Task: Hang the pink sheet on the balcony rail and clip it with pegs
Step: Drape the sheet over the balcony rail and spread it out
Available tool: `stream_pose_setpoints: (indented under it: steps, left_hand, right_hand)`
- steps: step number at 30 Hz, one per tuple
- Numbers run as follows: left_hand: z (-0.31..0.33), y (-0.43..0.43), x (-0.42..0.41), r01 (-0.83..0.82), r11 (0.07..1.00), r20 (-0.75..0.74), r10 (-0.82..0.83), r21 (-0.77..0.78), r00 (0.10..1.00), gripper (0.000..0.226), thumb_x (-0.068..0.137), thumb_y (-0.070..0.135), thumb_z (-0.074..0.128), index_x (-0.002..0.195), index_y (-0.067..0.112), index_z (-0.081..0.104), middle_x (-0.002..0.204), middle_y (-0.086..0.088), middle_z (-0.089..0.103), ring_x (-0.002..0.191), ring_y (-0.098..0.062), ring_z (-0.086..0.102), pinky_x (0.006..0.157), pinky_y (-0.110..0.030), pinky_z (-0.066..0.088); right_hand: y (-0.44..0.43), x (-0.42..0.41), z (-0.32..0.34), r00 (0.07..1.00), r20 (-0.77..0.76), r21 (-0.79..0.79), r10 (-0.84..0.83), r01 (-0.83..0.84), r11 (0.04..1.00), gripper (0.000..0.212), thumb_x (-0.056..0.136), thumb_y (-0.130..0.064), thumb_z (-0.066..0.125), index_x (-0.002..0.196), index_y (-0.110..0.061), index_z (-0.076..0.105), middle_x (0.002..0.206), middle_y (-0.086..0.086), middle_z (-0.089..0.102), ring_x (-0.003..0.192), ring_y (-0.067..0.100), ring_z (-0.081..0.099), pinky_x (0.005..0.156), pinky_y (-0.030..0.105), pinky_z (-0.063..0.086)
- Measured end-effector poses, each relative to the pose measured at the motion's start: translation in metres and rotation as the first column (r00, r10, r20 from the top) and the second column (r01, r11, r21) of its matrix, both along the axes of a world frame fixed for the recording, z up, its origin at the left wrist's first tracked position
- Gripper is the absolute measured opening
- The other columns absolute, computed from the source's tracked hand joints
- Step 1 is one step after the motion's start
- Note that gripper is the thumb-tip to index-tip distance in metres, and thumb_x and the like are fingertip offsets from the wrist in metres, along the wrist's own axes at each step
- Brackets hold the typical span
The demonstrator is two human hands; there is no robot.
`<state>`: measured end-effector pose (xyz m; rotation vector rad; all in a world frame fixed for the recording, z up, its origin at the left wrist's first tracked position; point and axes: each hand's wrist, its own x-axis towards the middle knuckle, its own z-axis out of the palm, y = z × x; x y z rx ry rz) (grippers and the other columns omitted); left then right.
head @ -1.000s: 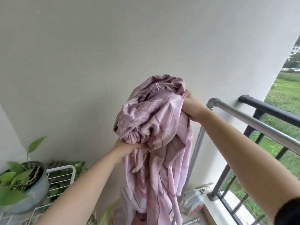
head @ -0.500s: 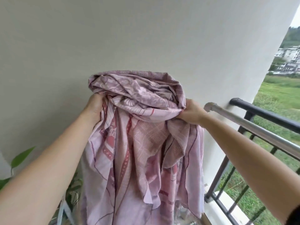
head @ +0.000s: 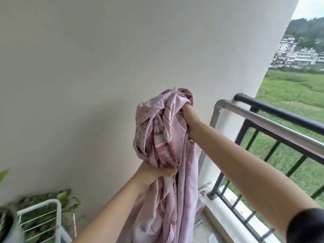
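White wall (head: pixel 105 58), plants (head: pixel 66 199) btm L, field (head: pixel 289 92).

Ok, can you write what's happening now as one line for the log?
left hand: grips bunched pink sheet low | right hand: grips its top | rail: sheet not on it yet | pegs: none seen

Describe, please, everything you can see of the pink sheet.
The pink sheet is thin printed cloth, pale pink with darker rose and white patterns, bunched into a crumpled wad held up before the wall. The right hand grips its top and the left hand grips it lower down. The rest hangs in folds, not yet draped over the silver rail.
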<state>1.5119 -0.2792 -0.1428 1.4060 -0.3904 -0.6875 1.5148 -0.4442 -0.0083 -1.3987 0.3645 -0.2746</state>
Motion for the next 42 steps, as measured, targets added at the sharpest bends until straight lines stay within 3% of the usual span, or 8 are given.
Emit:
stream_pose_setpoints:
  steps: [6, 12, 18, 23, 28, 34, 37, 42]
  left_hand:
    - [0.01, 0.025, 0.061, -0.239, 0.933, 0.201, 0.188, 0.27, 0.961, 0.03, 0.061, 0.003, 0.086, 0.088, 0.013, 0.075, 0.079, 0.0, 0.076, 0.08, -0.017, 0.071, 0.078, -0.028, 0.056]
    - [0.074, 0.026, 0.098, -0.548, 0.831, 0.483, 0.444, 0.093, 0.755, 0.015, 0.084, -0.003, 0.057, 0.075, 0.007, 0.063, 0.071, -0.005, 0.06, 0.074, -0.014, 0.053, 0.038, -0.014, 0.033]
    - [0.117, 0.044, 0.126, -0.632, 0.769, 0.543, 0.572, -0.095, 0.615, 0.022, 0.076, 0.01, 0.073, 0.097, 0.013, 0.071, 0.097, -0.006, 0.071, 0.093, -0.014, 0.064, 0.071, -0.029, 0.05]
    - [0.141, 0.046, 0.136, -0.743, 0.657, 0.668, 0.611, -0.129, 0.425, 0.027, 0.07, 0.031, 0.064, 0.09, 0.013, 0.066, 0.093, -0.012, 0.073, 0.096, -0.03, 0.069, 0.07, -0.04, 0.053]
    - [0.173, 0.024, 0.129, -0.777, 0.585, 0.744, 0.621, -0.231, 0.246, 0.049, 0.065, 0.048, 0.072, 0.097, 0.011, 0.066, 0.098, -0.015, 0.073, 0.097, -0.031, 0.069, 0.071, -0.037, 0.053]
    - [0.238, -0.028, 0.128, -0.747, 0.538, 0.758, 0.649, -0.391, 0.07, 0.052, 0.068, 0.045, 0.075, 0.11, 0.015, 0.062, 0.107, -0.008, 0.072, 0.102, -0.03, 0.067, 0.079, -0.038, 0.054]
    - [0.259, -0.061, 0.125, -0.702, 0.566, 0.778, 0.628, -0.431, 0.029, 0.062, 0.063, 0.054, 0.075, 0.111, 0.016, 0.063, 0.106, -0.005, 0.073, 0.101, -0.025, 0.068, 0.078, -0.036, 0.055]
    - [0.261, -0.127, 0.108, -0.644, 0.67, 0.846, 0.529, -0.37, 0.064, 0.064, 0.064, 0.06, 0.076, 0.104, 0.011, 0.065, 0.102, -0.008, 0.073, 0.099, -0.03, 0.068, 0.07, -0.035, 0.052]
  right_hand:
    - [-0.043, -0.034, -0.008, 0.994, -0.101, -0.546, 0.045, -0.094, 0.832, 0.033, 0.074, -0.013, 0.085, 0.102, -0.021, 0.069, 0.093, -0.006, 0.076, 0.089, 0.011, 0.073, 0.077, 0.022, 0.058]
    - [-0.052, -0.039, -0.006, 0.94, -0.306, -0.951, -0.148, -0.295, 0.092, 0.1, 0.03, -0.071, 0.088, 0.118, -0.036, 0.056, 0.105, -0.017, 0.067, 0.097, 0.013, 0.063, 0.091, 0.034, 0.053]
    - [-0.068, -0.027, 0.027, 0.909, -0.238, -0.948, -0.342, -0.294, -0.12, 0.041, 0.058, -0.054, 0.081, 0.07, -0.026, 0.053, 0.074, -0.003, 0.061, 0.074, 0.025, 0.06, 0.059, 0.032, 0.046]
    - [-0.075, 0.016, 0.038, 0.95, 0.048, -0.952, -0.31, -0.051, -0.302, 0.042, 0.075, -0.038, 0.065, 0.112, -0.02, 0.057, 0.106, 0.01, 0.055, 0.088, 0.035, 0.063, 0.064, 0.035, 0.042]
    - [-0.104, 0.062, 0.059, 0.9, 0.219, -0.945, -0.376, 0.101, -0.31, 0.051, 0.083, -0.033, 0.059, 0.127, -0.016, 0.042, 0.107, 0.013, 0.063, 0.097, 0.035, 0.066, 0.066, 0.033, 0.038]
    - [-0.152, 0.098, 0.092, 0.879, 0.319, -0.94, -0.355, 0.342, 0.003, 0.046, 0.081, -0.039, 0.053, 0.123, -0.019, 0.047, 0.101, 0.015, 0.064, 0.09, 0.038, 0.064, 0.066, 0.038, 0.046]
    - [-0.179, 0.084, 0.108, 0.821, 0.478, -0.801, -0.312, 0.553, 0.228, 0.05, 0.083, -0.039, 0.051, 0.127, -0.016, 0.049, 0.114, 0.013, 0.059, 0.099, 0.037, 0.055, 0.079, 0.038, 0.047]
    - [-0.237, 0.035, 0.114, 0.746, 0.498, -0.75, -0.441, 0.626, 0.212, 0.05, 0.088, -0.037, 0.054, 0.131, -0.013, 0.045, 0.118, 0.015, 0.054, 0.108, 0.036, 0.05, 0.078, 0.032, 0.034]
